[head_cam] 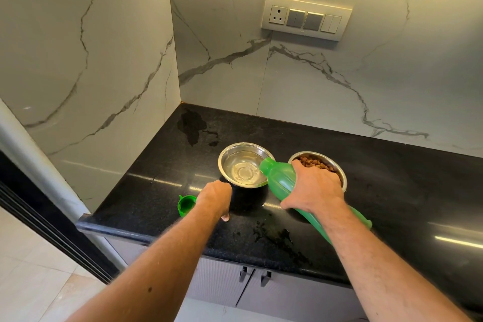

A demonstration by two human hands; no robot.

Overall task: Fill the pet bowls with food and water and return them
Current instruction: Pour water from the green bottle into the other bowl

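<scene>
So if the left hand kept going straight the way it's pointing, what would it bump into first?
Probably the steel water bowl, just beyond the left hand; depth is hard to judge from this view.

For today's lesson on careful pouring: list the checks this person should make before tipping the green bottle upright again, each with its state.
1. Bottle mouth over water bowl: ok.
2. Right hand grips bottle firmly: ok.
3. Left hand steadies bowl: cannot tell; it is beside the bowl.
4. Water level high enough: cannot tell.
5. Food bowl filled: ok, kibble visible.
6. Countertop dry: not ok, wet patches.
7. Cap within reach: ok.
</scene>
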